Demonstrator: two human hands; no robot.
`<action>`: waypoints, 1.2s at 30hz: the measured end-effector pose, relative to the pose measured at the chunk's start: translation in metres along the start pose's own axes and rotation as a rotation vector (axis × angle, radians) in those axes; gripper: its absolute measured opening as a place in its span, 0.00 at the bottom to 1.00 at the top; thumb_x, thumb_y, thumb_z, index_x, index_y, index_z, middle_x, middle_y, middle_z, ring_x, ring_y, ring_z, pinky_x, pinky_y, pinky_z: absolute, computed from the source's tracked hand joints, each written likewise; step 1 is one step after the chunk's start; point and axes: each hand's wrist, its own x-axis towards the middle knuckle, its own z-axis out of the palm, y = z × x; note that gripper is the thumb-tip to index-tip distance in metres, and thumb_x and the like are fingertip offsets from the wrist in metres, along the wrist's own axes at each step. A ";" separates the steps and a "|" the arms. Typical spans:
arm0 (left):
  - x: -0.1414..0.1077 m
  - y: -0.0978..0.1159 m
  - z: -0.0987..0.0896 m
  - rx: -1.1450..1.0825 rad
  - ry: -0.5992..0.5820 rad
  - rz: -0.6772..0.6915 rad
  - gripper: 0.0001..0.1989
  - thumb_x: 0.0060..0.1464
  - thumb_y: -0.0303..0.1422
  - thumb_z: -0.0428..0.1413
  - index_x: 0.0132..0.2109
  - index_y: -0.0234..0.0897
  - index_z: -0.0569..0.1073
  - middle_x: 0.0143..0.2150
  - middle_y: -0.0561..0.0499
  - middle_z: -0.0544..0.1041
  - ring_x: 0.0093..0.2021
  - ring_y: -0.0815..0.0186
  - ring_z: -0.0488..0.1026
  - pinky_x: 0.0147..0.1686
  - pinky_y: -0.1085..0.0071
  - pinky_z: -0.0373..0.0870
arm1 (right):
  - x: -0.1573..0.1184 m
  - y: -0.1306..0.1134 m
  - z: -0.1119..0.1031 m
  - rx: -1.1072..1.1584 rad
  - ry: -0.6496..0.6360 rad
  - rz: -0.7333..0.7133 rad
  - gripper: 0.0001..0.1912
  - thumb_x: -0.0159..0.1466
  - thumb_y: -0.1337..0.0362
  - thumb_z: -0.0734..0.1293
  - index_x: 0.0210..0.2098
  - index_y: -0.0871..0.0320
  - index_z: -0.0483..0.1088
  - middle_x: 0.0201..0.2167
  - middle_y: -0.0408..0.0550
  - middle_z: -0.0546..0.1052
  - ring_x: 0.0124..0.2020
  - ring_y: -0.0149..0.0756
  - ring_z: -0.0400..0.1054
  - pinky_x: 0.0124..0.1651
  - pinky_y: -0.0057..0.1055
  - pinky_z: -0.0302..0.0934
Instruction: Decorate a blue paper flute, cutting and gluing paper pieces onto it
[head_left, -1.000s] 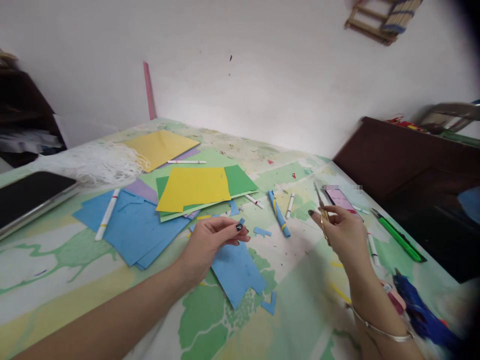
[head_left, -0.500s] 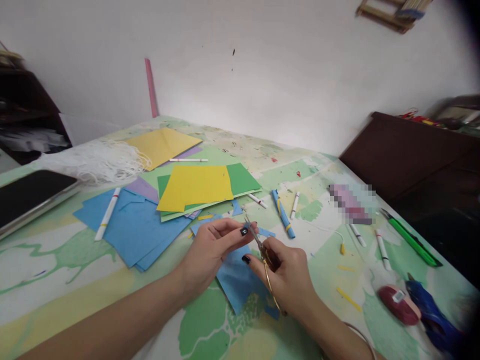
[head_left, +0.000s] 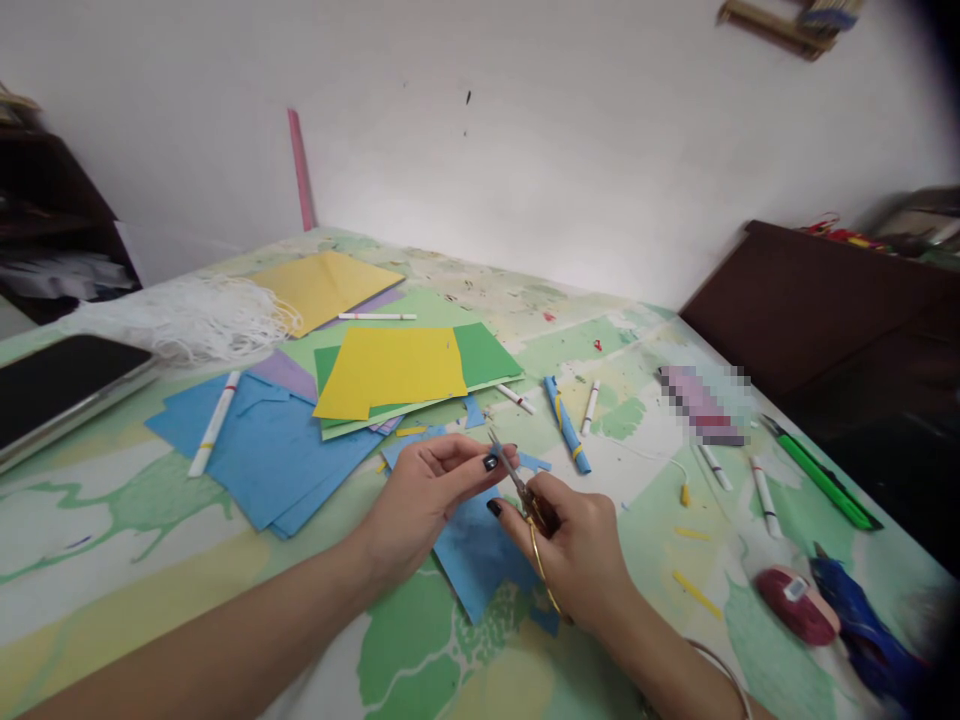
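Thumb and fingertips of my left hand (head_left: 431,495) pinch a tiny blue paper piece (head_left: 496,452), mostly hidden by the fingers. My right hand (head_left: 581,540) is closed round gold-handled scissors (head_left: 537,565), whose narrow blades point up and left against the fingertips of my left hand. Under both hands lies a cut blue sheet (head_left: 480,560) with small blue scraps beside it. A yellow sheet (head_left: 397,370) rests on green sheets (head_left: 487,358) just beyond. To the right is a rolled blue paper (head_left: 568,425) with yellow strips round it.
Blue sheets (head_left: 292,470) with a white marker (head_left: 215,425), a white string bundle (head_left: 195,320) and a black-screened device (head_left: 64,395) lie left. On the right are a green cutter (head_left: 825,475), a red object (head_left: 796,605) and a blue tool (head_left: 862,625).
The scissor blades look slightly closer together. Both hands stay in nearly the same place, and the view has shifted slightly.
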 end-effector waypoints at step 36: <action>0.001 0.006 -0.001 0.068 -0.058 -0.007 0.03 0.46 0.29 0.62 0.30 0.34 0.77 0.36 0.48 0.80 0.42 0.66 0.76 0.48 0.71 0.70 | 0.004 -0.001 -0.005 0.004 0.022 -0.031 0.19 0.55 0.64 0.66 0.16 0.58 0.53 0.11 0.34 0.53 0.14 0.21 0.45 0.17 0.20 0.43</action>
